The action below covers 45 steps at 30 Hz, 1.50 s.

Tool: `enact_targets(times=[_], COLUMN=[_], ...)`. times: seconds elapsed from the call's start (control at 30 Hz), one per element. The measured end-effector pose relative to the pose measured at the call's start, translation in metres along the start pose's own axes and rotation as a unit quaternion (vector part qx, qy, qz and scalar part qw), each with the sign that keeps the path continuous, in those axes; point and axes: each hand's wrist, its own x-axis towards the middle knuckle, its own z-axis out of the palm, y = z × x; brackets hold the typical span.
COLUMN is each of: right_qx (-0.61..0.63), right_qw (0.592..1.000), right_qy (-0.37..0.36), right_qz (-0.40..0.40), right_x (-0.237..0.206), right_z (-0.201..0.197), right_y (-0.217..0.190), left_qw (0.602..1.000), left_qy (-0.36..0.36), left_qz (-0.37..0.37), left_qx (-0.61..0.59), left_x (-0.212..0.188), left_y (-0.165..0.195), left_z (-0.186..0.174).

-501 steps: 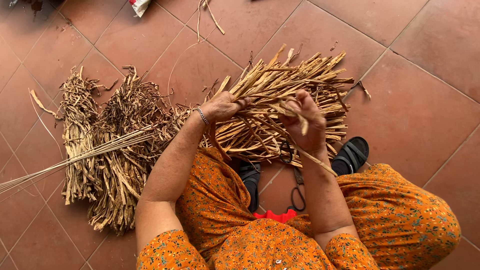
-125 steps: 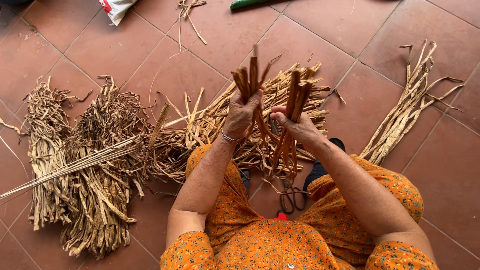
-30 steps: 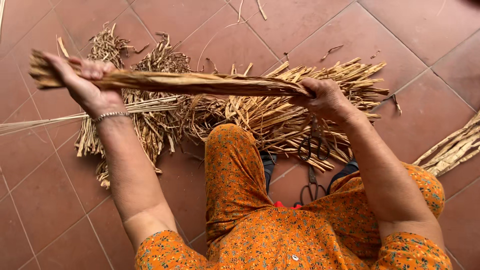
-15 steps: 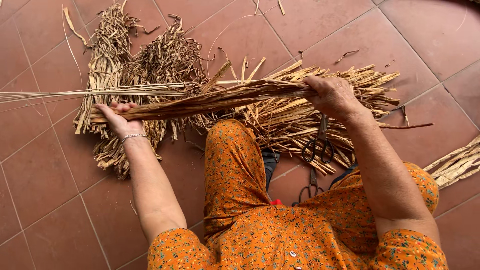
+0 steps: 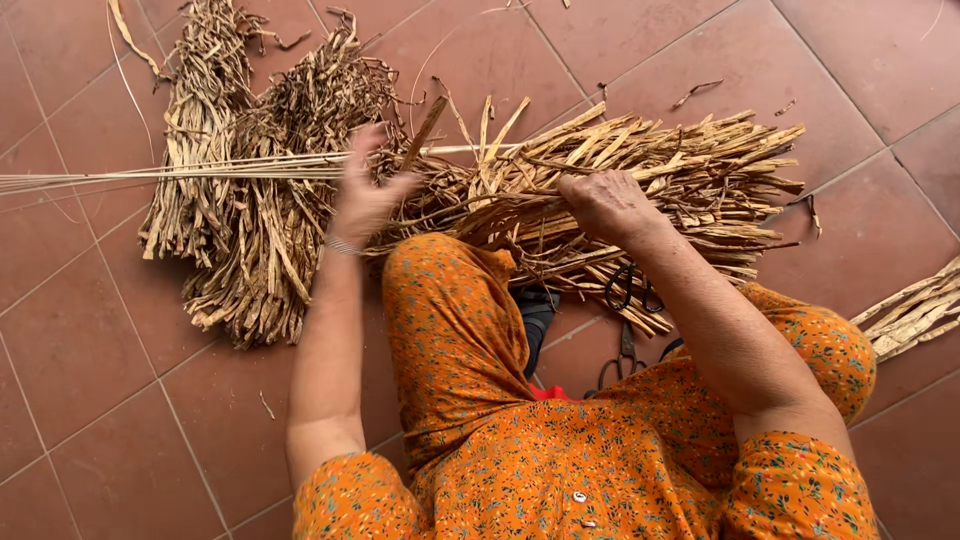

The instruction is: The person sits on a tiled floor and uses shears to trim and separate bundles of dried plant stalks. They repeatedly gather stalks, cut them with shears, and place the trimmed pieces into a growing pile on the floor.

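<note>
Moved since half a second ago: long bundle of dried strips, then stretched between both hands, now down on the heap; left hand [image 5: 362, 195] drawn in from the far left toward the middle.

Left hand: blurred, over the near edge of the pale strip pile [image 5: 640, 180], close to a thin upright strip [image 5: 424, 132]; fingers spread, but whether grasping anything cannot be told.

Right hand [image 5: 612, 205]: fingers clenched on a few strips at the top of the pale strip pile, knuckles up.

Pale strip pile: flat, straw-coloured lengths, lying across the tiled floor [image 5: 90, 360] just ahead of the raised knee.

Dark curled heap [image 5: 255, 190]: browner, crinkled strips, two clumps side by side at the left, touching the pale pile's left end.

Progress, as a judgement: much of both heaps loose and untied; sorting or bundling looks mid-way, with plenty left.

Thin pale stalks [image 5: 150, 172]: long, straight, lying across the dark heap and running off the left edge.

Scissors [image 5: 625, 320]: dark handles, on the floor beside the right knee, partly under the pile.

Further strips [image 5: 915, 312]: small separate bunch at the right edge, well apart.

Obstructions: raised knee in orange floral cloth [image 5: 450, 320] between the arms; stalks crossing the left hand's reach.
</note>
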Motion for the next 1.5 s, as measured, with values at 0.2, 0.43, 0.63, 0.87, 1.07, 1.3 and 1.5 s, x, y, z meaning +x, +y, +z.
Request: enact_targets(times=[0.2,0.43,0.63,0.87,1.07,1.3,1.5], right_qx=[0.037,-0.125,0.138,0.374,0.298,0.199,0.072], right_qw=[0.998,0.971,0.923,0.735,0.756,0.850,0.869], right_qy=[0.027,0.199,0.133,0.155,0.046,0.067,0.177], right_qz=[-0.043,-0.036,0.335,0.545,0.580,0.484,0.457], right_x=[-0.001,0.003,-0.032,-0.091,-0.104,-0.103,-0.108], right_z=[0.003,0.027,0.061,0.147,0.202,0.203,0.207], right_y=[-0.008,0.056,0.146,0.126,0.056,0.063,0.047], left_qw=[0.931,0.938,0.957,0.971,0.964,0.927,0.928], left_qy=[-0.250,-0.345,-0.267,-0.180,-0.146,-0.139,-0.150], left_qz=[0.189,-0.003,-0.059,-0.143,-0.218,-0.323,-0.309], left_qx=[0.185,0.032,0.099,0.071,-0.030,-0.127,-0.146], left_x=[-0.001,-0.020,-0.015,-0.002,0.004,0.002,0.004], left_y=[0.061,0.000,-0.026,-0.045,-0.053,-0.044,-0.012], left_z=[0.129,0.139,0.120,0.118,0.121,0.115,0.108])
